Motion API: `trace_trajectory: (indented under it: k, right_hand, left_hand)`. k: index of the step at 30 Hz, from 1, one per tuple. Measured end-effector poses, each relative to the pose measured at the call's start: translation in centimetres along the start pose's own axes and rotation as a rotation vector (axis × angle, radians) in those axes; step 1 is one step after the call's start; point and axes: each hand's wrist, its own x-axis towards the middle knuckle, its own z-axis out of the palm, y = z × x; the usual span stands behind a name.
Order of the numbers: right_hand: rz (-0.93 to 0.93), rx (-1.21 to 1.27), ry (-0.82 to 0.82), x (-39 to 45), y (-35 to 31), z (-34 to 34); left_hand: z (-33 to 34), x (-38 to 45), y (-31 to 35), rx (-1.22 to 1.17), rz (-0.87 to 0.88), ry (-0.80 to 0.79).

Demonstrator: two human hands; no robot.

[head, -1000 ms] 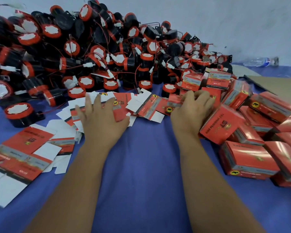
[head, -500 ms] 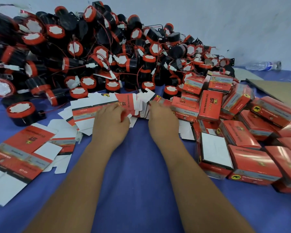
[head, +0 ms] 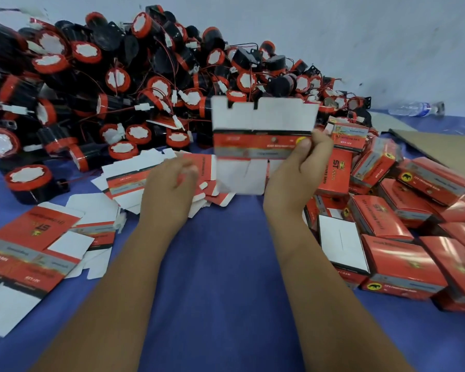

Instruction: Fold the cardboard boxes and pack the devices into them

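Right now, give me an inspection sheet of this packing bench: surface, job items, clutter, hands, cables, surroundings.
Surface: blue cloth covers the table.
Job's things: one flat box blank held upright above the cloth; more flat blanks lie at left and centre; folded red boxes are piled at right; black and orange devices are heaped at the back.
Clutter: a brown cardboard sheet at far right.
Hands: right hand pinches the blank's right edge; left hand is loosely curled over the flat blanks, and a grip cannot be told.
Cables: thin red wires with white connectors run through the device heap.
Surroundings: pale wall behind; a plastic bottle lies at its foot.
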Motion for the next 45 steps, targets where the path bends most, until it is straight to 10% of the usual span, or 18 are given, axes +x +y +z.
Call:
trace_trajectory:
  k: [6, 19, 24, 29, 34, 45]
  right_hand:
    - [0.106, -0.017, -0.266, -1.9, 0.3, 1.2]
    - [0.101, 0.106, -0.498, -3.2, -1.4, 1.3]
    - [0.530, 0.305, -0.670, -3.0, -1.8, 1.7]
    - [0.533, 0.260, -0.623, -2.6, -0.7, 1.5]
    - [0.581, 0.229, -0.651, -1.6, -0.8, 1.1]
    - [-0.131, -0.131, -0.764, -2.5, -0.3, 1.2]
  left_hand:
    - [0.3, -0.8, 2.8, -0.711, -0.082, 0.047]
    - [-0.6, -0.5, 2.7, -0.260, 0.369, 0.449]
    - [0.4, -1.1, 2.0, 0.137, 0.417, 0.177]
    - [0.9, -1.4, 2.0, 0.082, 0.416, -0.106]
    - [0.6, -1.3, 2.3, 0.063, 0.343, 0.037]
    - [-1.2, -1.1, 3.2, -0.103, 0.457, 0.405]
